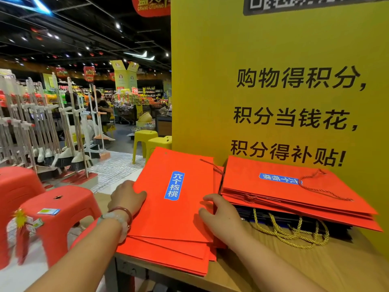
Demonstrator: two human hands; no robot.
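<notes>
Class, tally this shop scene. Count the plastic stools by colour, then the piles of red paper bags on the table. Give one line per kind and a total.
red stools: 2
yellow stools: 2
red paper bag piles: 2
Total: 6

A yellow printed board [273, 49] backs the wooden table [273, 270]; brooms [63, 144] and red stools [56, 224] stand leftward on tiles [114, 165].
</notes>
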